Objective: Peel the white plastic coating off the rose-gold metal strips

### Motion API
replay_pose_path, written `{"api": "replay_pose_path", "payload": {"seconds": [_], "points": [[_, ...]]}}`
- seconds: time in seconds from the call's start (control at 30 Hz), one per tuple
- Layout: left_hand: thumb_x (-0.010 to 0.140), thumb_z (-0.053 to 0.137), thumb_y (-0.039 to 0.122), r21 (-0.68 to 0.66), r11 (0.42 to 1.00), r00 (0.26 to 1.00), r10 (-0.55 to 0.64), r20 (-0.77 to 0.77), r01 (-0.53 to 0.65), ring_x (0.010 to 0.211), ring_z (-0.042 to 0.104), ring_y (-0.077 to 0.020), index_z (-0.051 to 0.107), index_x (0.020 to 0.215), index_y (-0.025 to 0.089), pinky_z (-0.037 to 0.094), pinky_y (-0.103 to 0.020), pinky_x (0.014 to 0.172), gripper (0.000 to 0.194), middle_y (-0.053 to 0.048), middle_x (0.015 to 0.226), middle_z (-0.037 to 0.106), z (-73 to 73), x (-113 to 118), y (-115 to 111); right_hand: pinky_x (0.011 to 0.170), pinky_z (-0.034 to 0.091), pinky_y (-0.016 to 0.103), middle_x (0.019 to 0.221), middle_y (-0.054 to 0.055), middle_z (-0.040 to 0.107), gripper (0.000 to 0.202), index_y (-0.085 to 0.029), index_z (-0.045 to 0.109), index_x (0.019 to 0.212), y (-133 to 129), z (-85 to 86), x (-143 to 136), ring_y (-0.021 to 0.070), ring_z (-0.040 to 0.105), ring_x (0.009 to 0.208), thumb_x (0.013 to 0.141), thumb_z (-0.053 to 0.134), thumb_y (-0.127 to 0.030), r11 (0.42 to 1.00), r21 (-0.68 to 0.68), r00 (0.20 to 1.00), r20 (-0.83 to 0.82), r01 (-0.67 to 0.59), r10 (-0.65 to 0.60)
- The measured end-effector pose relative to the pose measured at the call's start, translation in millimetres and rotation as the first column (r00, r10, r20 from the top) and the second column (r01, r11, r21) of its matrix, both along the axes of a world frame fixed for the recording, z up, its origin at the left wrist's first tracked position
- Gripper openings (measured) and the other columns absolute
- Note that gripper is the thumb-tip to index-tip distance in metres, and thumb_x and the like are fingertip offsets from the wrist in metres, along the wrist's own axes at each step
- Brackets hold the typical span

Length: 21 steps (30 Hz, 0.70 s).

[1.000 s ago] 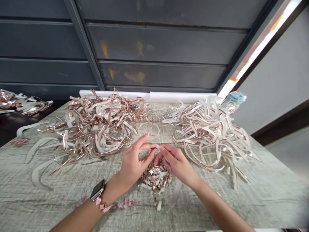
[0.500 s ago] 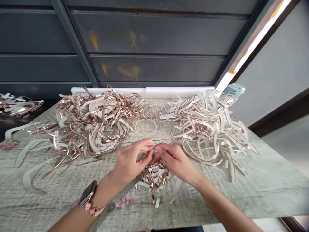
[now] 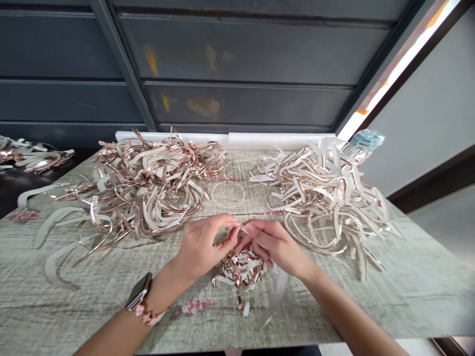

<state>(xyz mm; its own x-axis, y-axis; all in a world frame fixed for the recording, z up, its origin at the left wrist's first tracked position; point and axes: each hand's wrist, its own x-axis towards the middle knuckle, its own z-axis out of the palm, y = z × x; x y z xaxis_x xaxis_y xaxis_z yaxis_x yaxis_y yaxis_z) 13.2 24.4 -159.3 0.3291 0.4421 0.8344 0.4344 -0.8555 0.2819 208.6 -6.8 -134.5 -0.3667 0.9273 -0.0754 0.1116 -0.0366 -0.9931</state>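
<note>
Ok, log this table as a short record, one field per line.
Left hand: pinches a pale strip
Right hand: pinches the same strip
Below hands: small heap of shiny scraps
Left side: large ribbon pile
Right side: another ribbon pile
Back edge of table: white roll
Left wrist: watch, pink bracelet

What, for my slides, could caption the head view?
Left hand and right hand pinch a pale strip near crumpled, foil-like rose-gold and white strips.

dark-grey panelled wall (image 3: pixel 252 52) | pale grey side wall (image 3: pixel 426 99) | bright slanting band (image 3: pixel 403 69) | wood-grain tabletop (image 3: pixel 419 296)
</note>
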Motion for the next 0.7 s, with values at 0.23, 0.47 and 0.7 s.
{"api": "replay_pose_path", "payload": {"seconds": [0.23,0.47,0.7], "points": [[0.081,0.077,0.008,0.201,0.979,0.997,-0.026,-0.073,0.04,0.094,0.078,-0.0183,0.056,0.123,0.023,0.058,-0.041,0.097,0.049,0.002,0.094,0.082,3.7,-8.1,7.7,0.04,0.035,0.023,0.075,0.008,0.079,0.032,-0.016,0.069,0.082,6.5,-4.7,7.0,0.0089,0.046,0.039,0.096,0.058,-0.044,0.977,-0.188,0.978,-0.203,-0.096,0.057],[0.081,0.078,0.009,0.266,0.964,0.989,0.046,-0.143,-0.006,0.089,0.078,-0.0183,0.057,0.122,0.022,0.05,-0.04,0.09,0.048,0.003,0.092,0.082,7.6,-6.1,4.0,0.038,0.034,0.021,0.076,0.009,0.081,0.033,-0.014,0.075,0.091,8.1,-7.8,7.3,0.0083,0.048,0.038,0.094,0.061,-0.043,0.96,-0.251,0.964,-0.261,-0.123,0.056],[0.08,0.076,0.007,0.277,0.96,0.989,0.084,-0.124,-0.047,0.073,0.076,-0.0166,0.057,0.114,0.025,0.046,-0.038,0.082,0.043,0.006,0.085,0.081,6.5,-1.8,-0.4,0.039,0.035,0.021,0.076,0.01,0.081,0.033,-0.013,0.074,0.088,7.9,-6.7,6.7,0.0079,0.047,0.037,0.092,0.063,-0.044,0.958,-0.261,0.964,-0.261,-0.118,0.048]]}}
